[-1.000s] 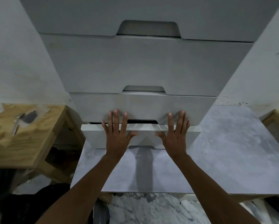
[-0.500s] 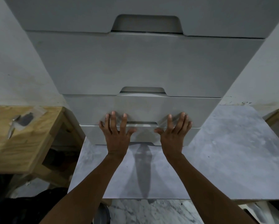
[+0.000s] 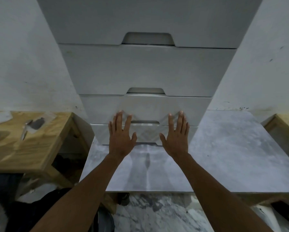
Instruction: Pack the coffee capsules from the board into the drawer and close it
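Note:
A grey chest of drawers stands straight ahead, and its lowest drawer (image 3: 148, 133) sits pushed in, its front nearly level with the drawer above. My left hand (image 3: 121, 137) lies flat on the left half of that drawer front, fingers spread. Flat on the right half lies my right hand (image 3: 176, 136), fingers spread too. Both hands hold nothing. No coffee capsules show anywhere. The grey marbled board (image 3: 224, 156) lies bare in front of the chest, under my forearms.
A wooden bench (image 3: 28, 148) stands at the left with a small plastic bag and metal bits on it. Another wooden edge (image 3: 284, 131) shows at the far right. White walls flank the chest. Below the board is marbled floor (image 3: 150, 213).
The lowest drawer slid in from sticking out with a dark gap above it to almost flush. Both hands stayed flat on its front and travelled forward with it.

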